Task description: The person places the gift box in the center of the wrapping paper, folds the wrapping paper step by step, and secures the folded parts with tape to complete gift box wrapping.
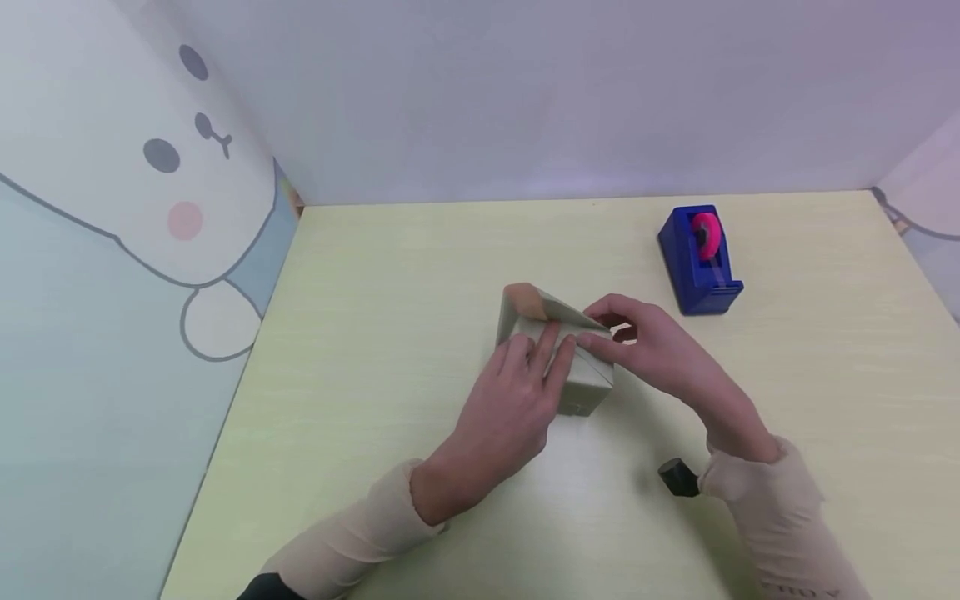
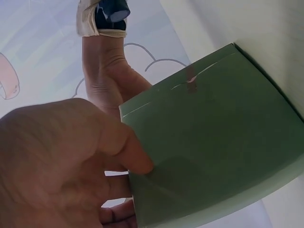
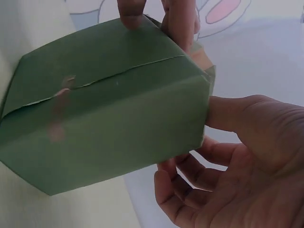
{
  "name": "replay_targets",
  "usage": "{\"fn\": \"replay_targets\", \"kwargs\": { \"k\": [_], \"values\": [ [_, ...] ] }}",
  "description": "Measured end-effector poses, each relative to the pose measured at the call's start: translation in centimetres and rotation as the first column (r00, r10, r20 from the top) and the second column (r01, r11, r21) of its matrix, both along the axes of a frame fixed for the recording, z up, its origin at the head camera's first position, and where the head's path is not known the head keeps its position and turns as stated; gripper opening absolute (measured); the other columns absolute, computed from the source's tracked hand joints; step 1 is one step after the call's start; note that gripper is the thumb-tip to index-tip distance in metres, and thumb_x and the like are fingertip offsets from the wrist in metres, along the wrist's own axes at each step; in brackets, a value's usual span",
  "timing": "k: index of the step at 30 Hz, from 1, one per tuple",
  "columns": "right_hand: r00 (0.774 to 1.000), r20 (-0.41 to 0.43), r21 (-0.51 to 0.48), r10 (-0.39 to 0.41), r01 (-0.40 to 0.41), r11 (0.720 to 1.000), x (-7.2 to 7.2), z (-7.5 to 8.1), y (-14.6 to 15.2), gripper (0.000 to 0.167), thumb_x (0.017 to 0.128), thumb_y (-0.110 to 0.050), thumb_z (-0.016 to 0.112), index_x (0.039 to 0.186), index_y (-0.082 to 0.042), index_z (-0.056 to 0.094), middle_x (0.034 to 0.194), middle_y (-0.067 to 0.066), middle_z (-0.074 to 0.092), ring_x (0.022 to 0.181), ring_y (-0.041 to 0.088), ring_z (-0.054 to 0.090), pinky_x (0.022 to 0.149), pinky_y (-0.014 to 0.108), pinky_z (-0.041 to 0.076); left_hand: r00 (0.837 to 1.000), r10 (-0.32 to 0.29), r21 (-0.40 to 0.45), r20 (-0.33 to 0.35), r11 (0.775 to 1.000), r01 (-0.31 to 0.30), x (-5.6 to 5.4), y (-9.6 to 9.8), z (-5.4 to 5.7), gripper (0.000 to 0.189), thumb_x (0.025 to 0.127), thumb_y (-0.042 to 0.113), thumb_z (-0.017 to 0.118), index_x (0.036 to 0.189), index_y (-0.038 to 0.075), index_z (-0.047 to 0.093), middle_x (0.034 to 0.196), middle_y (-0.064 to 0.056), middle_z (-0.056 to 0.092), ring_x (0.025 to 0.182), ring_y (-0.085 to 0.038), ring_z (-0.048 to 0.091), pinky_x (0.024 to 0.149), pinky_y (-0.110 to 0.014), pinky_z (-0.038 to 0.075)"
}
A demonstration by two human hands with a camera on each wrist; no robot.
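Observation:
A green paper box stands between both hands, with a raised flap at its top that has a tan patch. My left hand grips the top, its fingers lying over the upper panel; in the left wrist view the thumb presses the box's side. From the right, my right hand pinches the flap's edge, thumb on the near side and fingers behind. In the right wrist view a reddish strip of tape crosses a seam on the box.
A blue tape dispenser with a pink roll stands at the back right of the pale table. Behind rises a plain wall; a cartoon-printed wall borders the left. A dark wrist camera juts from the right sleeve.

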State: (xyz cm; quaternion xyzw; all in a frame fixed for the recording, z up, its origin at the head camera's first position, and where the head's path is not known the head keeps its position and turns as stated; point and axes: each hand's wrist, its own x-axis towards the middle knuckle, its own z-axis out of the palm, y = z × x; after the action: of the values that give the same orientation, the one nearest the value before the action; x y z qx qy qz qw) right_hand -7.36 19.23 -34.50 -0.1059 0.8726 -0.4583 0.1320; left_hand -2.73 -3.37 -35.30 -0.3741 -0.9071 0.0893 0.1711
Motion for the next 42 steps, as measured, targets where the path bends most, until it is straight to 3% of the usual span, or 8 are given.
{"fn": "replay_targets", "kwargs": {
  "k": [6,9,14,18,24,27,33,42],
  "values": [
    [0.995,0.096,-0.075,-0.016,0.024,0.997,-0.2,-0.5,-0.2,0.025,0.102,-0.028,0.069,0.121,-0.012,0.067,0.121,0.011,0.068,0.100,0.025,0.068,0.082,0.028,0.055,0.996,-0.084,0.088,0.026,0.993,0.081,-0.4,-0.6,0.7,0.052,0.094,0.023,0.065,0.140,0.001,0.062,0.143,-0.013,0.066,0.098,-0.023,0.057,0.090,-0.031,0.050],
    [0.993,0.117,-0.093,-0.008,0.019,0.996,-0.3,-0.6,-0.1,0.024,0.102,-0.027,0.069,0.119,-0.011,0.067,0.121,0.013,0.068,0.096,0.024,0.069,0.080,0.030,0.055,0.985,-0.169,0.254,-0.027,0.952,0.170,-0.6,-1.7,1.3,0.044,0.090,0.014,0.064,0.132,0.001,0.067,0.134,-0.010,0.073,0.097,-0.023,0.063,0.086,-0.028,0.053],
    [0.990,0.140,-0.110,-0.004,0.020,0.994,-0.4,-0.6,-0.1,0.024,0.101,-0.028,0.070,0.118,-0.010,0.066,0.120,0.013,0.068,0.093,0.023,0.069,0.080,0.029,0.055,0.984,-0.131,0.652,-0.118,0.738,0.177,-0.6,-3.8,0.7,0.040,0.086,-0.001,0.062,0.125,-0.001,0.070,0.130,-0.014,0.073,0.105,-0.031,0.067,0.091,-0.038,0.058],
    [0.988,0.153,-0.108,-0.007,0.024,0.994,-0.5,-0.5,-0.1,0.024,0.101,-0.028,0.070,0.117,-0.011,0.066,0.120,0.013,0.067,0.094,0.023,0.069,0.081,0.032,0.054,0.996,-0.070,0.812,0.047,0.584,0.002,-0.7,-4.4,-0.7,0.047,0.094,0.000,0.063,0.141,-0.005,0.059,0.143,-0.019,0.064,0.124,-0.036,0.061,0.106,-0.047,0.053],
    [0.987,0.162,-0.114,0.001,0.018,0.993,-0.6,-0.6,0.0,0.024,0.101,-0.028,0.069,0.117,-0.010,0.065,0.120,0.014,0.067,0.093,0.025,0.070,0.082,0.034,0.055,0.927,0.005,0.729,0.376,0.617,-0.299,-1.1,-4.2,-1.5,0.052,0.104,0.021,0.062,0.151,0.001,0.052,0.144,-0.014,0.065,0.131,-0.030,0.066,0.103,-0.049,0.056],
    [0.987,0.163,-0.112,0.004,0.015,0.994,-0.6,-0.7,0.0,0.024,0.102,-0.027,0.069,0.117,-0.009,0.064,0.120,0.014,0.067,0.094,0.025,0.069,0.082,0.032,0.055,0.889,0.042,0.672,0.456,0.638,-0.375,-1.3,-3.8,-1.2,0.044,0.105,0.021,0.060,0.146,0.003,0.059,0.119,-0.013,0.078,0.091,-0.022,0.074,0.072,-0.036,0.060],
    [0.987,0.159,-0.115,0.005,0.014,0.993,-0.7,-0.6,-0.2,0.022,0.102,-0.025,0.069,0.115,-0.008,0.064,0.120,0.015,0.067,0.092,0.025,0.069,0.081,0.030,0.054,0.929,0.097,0.646,0.356,0.693,-0.320,-1.6,-3.3,-1.4,0.030,0.101,0.009,0.063,0.128,0.000,0.071,0.065,-0.003,0.060,0.056,-0.011,0.043,0.048,-0.021,0.033],
    [0.988,0.154,-0.109,-0.004,0.021,0.994,-0.5,-0.6,-0.2,0.022,0.101,-0.025,0.069,0.115,-0.008,0.064,0.120,0.015,0.067,0.093,0.025,0.068,0.080,0.030,0.055,0.980,0.048,0.638,0.192,0.753,-0.161,-1.0,-3.2,-1.9,0.040,0.099,0.009,0.066,0.136,-0.004,0.064,0.120,-0.014,0.077,0.095,-0.024,0.077,0.076,-0.036,0.064]
  ]
}}
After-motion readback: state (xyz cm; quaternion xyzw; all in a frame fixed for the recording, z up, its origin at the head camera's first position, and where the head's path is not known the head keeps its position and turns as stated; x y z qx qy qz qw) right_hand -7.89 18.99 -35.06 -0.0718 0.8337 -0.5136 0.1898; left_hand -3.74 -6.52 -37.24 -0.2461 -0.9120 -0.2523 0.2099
